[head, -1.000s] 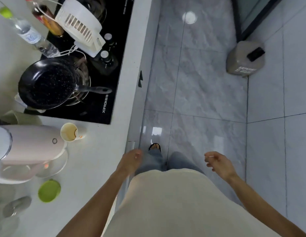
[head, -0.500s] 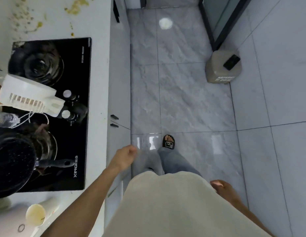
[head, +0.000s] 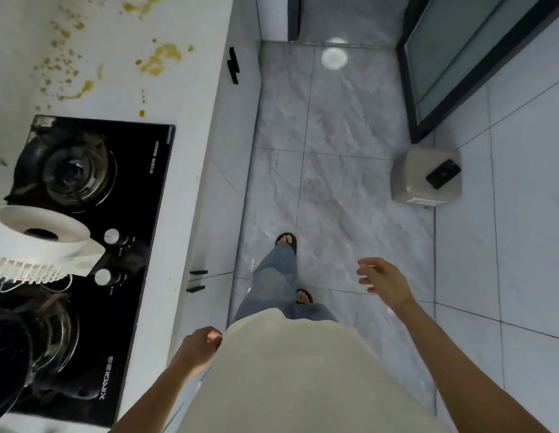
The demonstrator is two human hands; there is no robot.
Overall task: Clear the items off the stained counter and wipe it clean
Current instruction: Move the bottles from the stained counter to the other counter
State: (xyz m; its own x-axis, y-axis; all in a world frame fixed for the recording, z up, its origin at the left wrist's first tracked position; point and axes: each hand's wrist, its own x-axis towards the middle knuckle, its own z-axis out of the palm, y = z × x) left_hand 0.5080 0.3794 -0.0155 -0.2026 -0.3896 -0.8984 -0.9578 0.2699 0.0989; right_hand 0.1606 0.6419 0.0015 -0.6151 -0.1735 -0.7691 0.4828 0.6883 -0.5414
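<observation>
Beside the counter's front edge, left hand (head: 199,345) loosely curled, grasping nothing; right hand (head: 381,276) over the floor (head: 334,182), fingers spread and slack. On the counter (head: 190,170): hob (head: 93,245) along the near stretch, white appliance (head: 37,245) on it, yellow stains (head: 156,60) toward the far end.

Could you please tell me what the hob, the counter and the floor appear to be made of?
Hob: probably black glass, glossy, mirroring the knobs beside it. Counter: smooth white slab, perhaps stone or composite; it looks matte, with yellow stains. Floor: polished grey tiles, marble-patterned, with grout lines and a reflected lamp.
</observation>
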